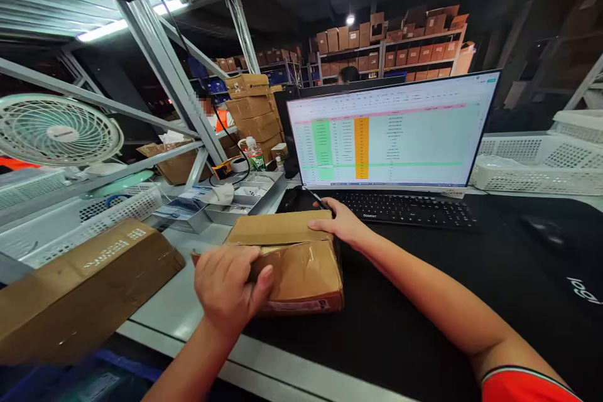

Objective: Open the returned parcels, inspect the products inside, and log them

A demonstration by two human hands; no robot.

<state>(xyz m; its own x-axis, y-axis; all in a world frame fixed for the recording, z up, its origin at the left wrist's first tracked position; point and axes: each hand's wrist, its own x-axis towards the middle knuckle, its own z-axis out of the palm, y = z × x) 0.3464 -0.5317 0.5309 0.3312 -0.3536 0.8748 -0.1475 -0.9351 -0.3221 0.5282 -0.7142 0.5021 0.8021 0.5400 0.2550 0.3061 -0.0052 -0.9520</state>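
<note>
A brown cardboard box (306, 270) lies on the black desk mat in front of me, its top flaps slightly parted along the middle seam. My left hand (228, 279) has its fingers curled over the flap at the near left side, thumb pointing right; the fingertips are hidden. At the far right corner, my right hand (340, 224) grips the box, thumb on top and fingers around the side. Clear tape glints on the near flap, and a label shows on the front face. Just beyond the right hand is a black keyboard (405, 210).
A monitor (396, 132) showing a spreadsheet stands behind the keyboard. To the left are a larger carton (89, 282), white baskets, grey trays (235, 201) and a fan (61, 129). A mouse (544, 229) lies right. A person in an orange vest is farther back.
</note>
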